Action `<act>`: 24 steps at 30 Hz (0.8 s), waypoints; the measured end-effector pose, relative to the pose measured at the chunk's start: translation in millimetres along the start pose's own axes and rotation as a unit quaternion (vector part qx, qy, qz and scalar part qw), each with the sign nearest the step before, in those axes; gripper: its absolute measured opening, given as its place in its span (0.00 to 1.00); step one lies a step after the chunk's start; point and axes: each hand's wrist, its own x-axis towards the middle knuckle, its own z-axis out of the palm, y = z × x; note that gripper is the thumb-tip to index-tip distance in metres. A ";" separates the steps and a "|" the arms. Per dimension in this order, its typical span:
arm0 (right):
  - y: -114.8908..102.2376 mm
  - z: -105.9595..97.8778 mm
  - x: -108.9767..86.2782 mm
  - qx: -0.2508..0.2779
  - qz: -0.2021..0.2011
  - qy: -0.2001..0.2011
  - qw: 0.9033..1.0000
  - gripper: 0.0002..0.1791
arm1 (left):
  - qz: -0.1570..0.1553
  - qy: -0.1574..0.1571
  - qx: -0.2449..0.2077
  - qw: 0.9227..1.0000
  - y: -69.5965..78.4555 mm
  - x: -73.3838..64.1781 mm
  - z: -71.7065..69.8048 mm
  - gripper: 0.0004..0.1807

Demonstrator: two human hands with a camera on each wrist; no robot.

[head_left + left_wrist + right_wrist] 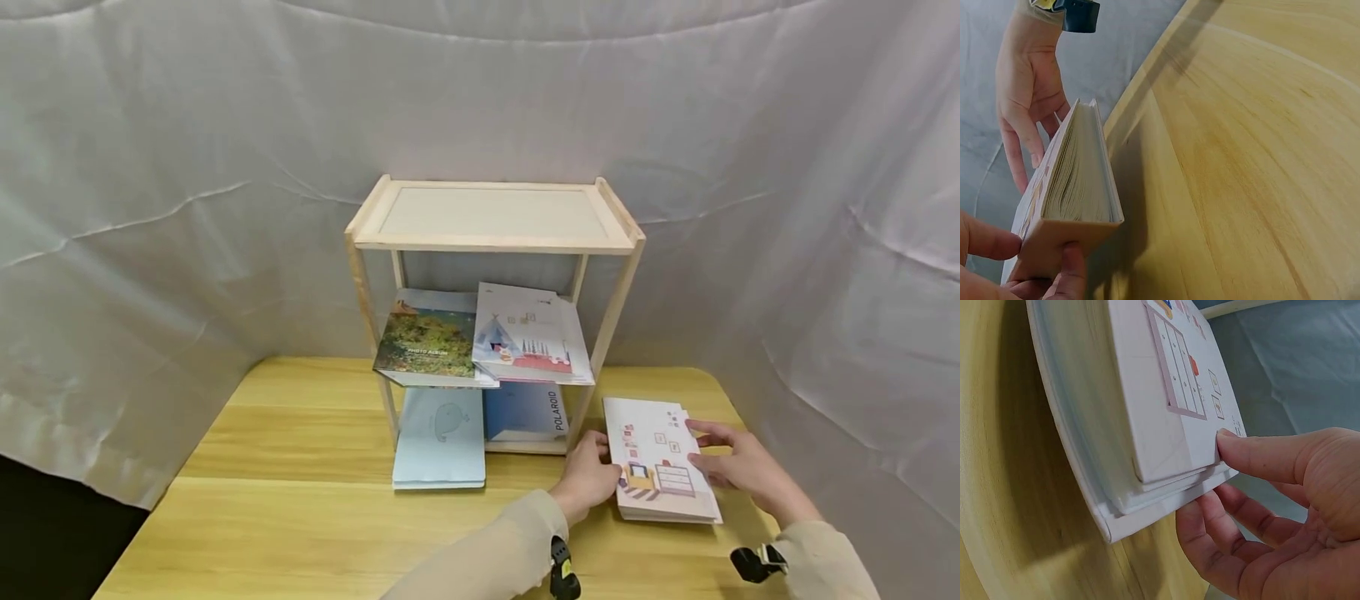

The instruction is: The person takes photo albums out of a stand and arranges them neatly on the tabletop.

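Between my two hands is a thick photo album with a white cover that shows a drawn room and furniture. At the album's left, spine side, my left hand holds it, with fingertips against the spine in the left wrist view. My right hand grips the opposite edge. In the right wrist view, the thumb lies on the cover and the other fingers are at the underside. The album's pages show between its covers, and the album is tilted in both wrist views.
A small wooden two-tier shelf stands left of my hands. Its upper tier holds a green landscape album and a white illustrated album. Below lie a pale blue whale album and a blue Polaroid album. Grey curtain surrounds the table.
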 end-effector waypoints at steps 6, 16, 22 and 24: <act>2.9 4.0 5.8 0.010 0.008 0.003 1.000 0.38 | -0.001 -0.004 -0.003 1.000 -3.9 6.7 0.7 0.31; 9.3 5.5 9.7 0.019 0.030 0.015 0.999 0.39 | -0.011 -0.009 0.001 1.000 -6.6 8.3 7.0 0.37; 11.0 7.4 14.2 0.012 0.028 0.007 0.999 0.38 | -0.007 -0.013 0.013 1.000 -11.2 12.6 10.6 0.37; 12.0 8.7 16.6 0.012 0.026 0.002 1.000 0.37 | -0.007 -0.015 0.015 1.000 -12.9 13.8 10.9 0.37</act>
